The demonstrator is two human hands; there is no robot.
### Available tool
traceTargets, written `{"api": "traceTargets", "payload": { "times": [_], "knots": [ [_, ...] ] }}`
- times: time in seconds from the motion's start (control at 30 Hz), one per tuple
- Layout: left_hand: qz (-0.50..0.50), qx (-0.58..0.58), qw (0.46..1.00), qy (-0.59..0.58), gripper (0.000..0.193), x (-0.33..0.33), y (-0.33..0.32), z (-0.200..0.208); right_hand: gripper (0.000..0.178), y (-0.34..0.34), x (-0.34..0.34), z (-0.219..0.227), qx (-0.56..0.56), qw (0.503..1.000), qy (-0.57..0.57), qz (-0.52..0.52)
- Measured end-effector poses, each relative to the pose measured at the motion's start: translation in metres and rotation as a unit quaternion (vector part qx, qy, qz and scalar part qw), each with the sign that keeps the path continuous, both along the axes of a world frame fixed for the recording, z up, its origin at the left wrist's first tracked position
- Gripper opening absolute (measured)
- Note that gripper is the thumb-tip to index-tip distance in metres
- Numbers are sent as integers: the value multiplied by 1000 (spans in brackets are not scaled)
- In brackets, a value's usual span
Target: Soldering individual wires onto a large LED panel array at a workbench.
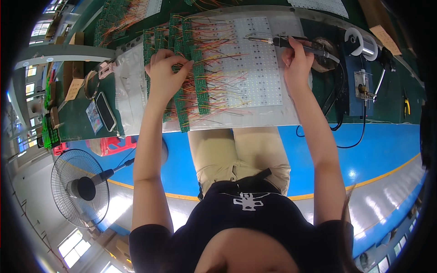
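I can't read any text from here: marks on the tan card (385, 40) too faint, black shirt (218, 216) shows only a white motif (248, 201).

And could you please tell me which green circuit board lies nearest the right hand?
The rightmost board, just right of the left hand; the other green boards lie farther left.

Passable over the dotted board (266, 86), lower right; blocked leftward by splayed wires (222, 78), higher up by a soldering iron (283, 42).
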State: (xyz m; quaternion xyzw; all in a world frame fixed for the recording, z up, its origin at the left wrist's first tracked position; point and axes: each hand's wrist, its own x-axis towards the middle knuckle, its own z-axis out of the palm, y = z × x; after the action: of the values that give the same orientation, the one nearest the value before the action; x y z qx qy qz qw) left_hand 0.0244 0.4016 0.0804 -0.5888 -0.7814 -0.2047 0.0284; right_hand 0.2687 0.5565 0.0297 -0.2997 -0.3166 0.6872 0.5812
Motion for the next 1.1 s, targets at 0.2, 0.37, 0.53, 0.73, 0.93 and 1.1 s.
{"api": "traceTargets", "payload": {
  "times": [0.2, 0.37, 0.53, 0.73, 0.93, 1.1],
  "knots": [
    [-20, 1, 1000, 10, 11, 12, 5, 3, 15, 1, 3, -3, -3, 1000, -5, -3],
    [-5, -29, 999, -29, 12, 13, 2, -2, 15, -1, 4, -3, -4, 1000, -9, 1],
    [0, -43, 997, -58, 14, 12, 3, 3, 15, -1, -1, 3, -20, 999, -30, -8],
    [-18, -5, 987, -160, 12, 2, 7, 11, 13, 2, -1, 1, -19, 999, -28, -10],
    [-3, -86, 993, -76, 12, -14, 17, 18, 15, 1, 1, -3, -14, 1000, -22, -4],
    [-48, -134, 990, 10, 12, -18, 24, 19, 14, -3, 2, -2, -11, 1000, -25, -3]
  ]
}}
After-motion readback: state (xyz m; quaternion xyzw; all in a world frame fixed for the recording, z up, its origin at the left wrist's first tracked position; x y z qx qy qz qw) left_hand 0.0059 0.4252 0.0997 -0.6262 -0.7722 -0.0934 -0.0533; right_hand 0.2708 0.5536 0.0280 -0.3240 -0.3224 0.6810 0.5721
